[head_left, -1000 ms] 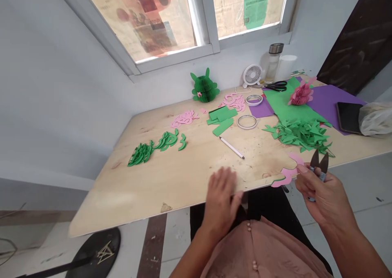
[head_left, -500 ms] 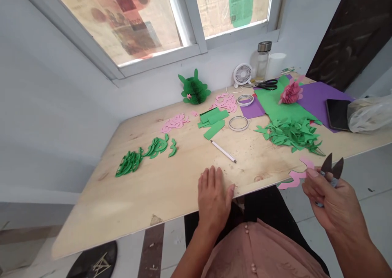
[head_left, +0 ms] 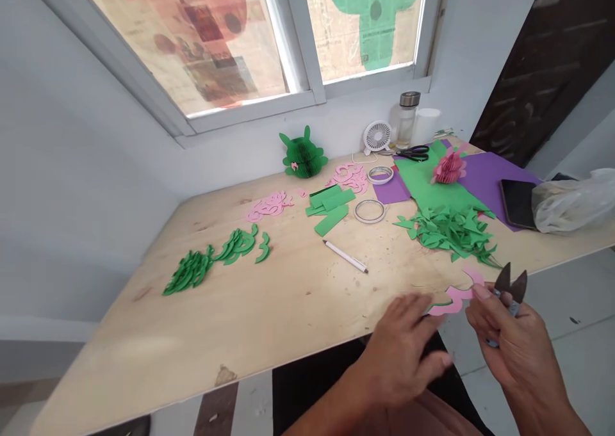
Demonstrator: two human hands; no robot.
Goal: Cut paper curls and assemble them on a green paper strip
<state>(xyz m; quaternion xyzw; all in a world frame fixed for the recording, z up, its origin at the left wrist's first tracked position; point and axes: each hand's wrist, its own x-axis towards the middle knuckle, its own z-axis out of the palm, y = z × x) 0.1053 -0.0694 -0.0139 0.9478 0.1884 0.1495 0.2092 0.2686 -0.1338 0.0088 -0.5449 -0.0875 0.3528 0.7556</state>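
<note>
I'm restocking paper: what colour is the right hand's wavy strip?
The wavy strip is pink, green showing along one edge; head view.

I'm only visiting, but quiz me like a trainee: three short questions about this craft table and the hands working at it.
1. Which hand holds the scissors with the spread blades?
2. True or false: the green paper figure stands nearer the window than the white pen does.
3. Fill in: the wavy paper held in the same hand as those scissors is ____ on its upper face.

Key: 1. The right hand. 2. True. 3. Pink.
</note>
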